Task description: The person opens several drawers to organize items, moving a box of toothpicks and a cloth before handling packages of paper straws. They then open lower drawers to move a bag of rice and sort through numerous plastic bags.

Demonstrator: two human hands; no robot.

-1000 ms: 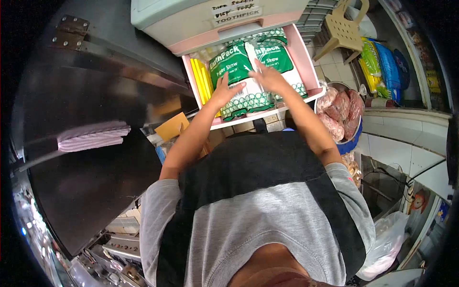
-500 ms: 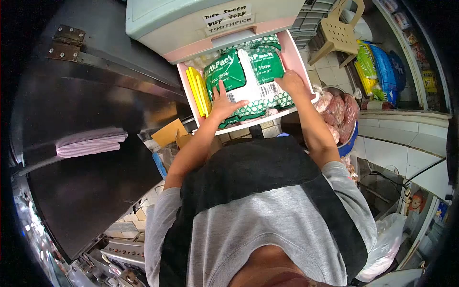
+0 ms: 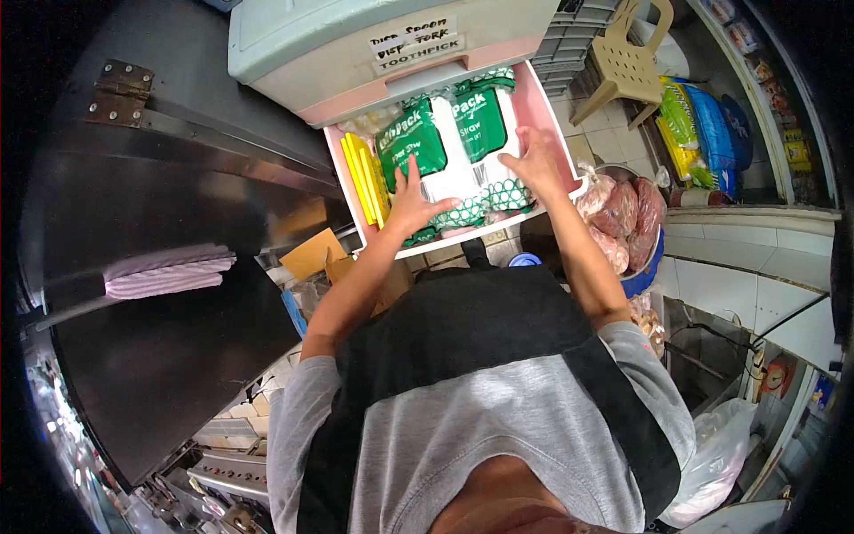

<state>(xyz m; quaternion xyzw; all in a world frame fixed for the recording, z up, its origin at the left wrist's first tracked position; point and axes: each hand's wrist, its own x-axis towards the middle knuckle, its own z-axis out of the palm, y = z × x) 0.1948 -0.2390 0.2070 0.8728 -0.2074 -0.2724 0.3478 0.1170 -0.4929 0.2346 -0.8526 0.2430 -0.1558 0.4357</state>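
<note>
Two green and white packs of straws lie side by side in a pulled-out pink drawer [image 3: 542,111]. Spread over the lower part of the left straw pack [image 3: 416,144] are the fingers of my left hand [image 3: 412,206], thumb pointing toward the other pack. My right hand [image 3: 537,166] is at the right edge of the right straw pack [image 3: 481,126], its thumb and fingers apart and no object between them. Several thin yellow packets [image 3: 363,175] stand along the drawer's left wall, beside my left hand. Clear plastic wrapping shows at the back of the drawer.
The drawer cabinet [image 3: 311,84] carries a handwritten label. To the right are a tub with bagged meat [image 3: 623,218] and a beige plastic chair [image 3: 630,67]. A striped cloth [image 3: 169,271] hangs on the left; a cardboard box [image 3: 316,254] sits below the drawer.
My right hand has shifted slightly left and down, its fingers lifting off the right pack's edge. Both straw packs now sit straighter and closer to upright in view; my left hand stays on its pack.
</note>
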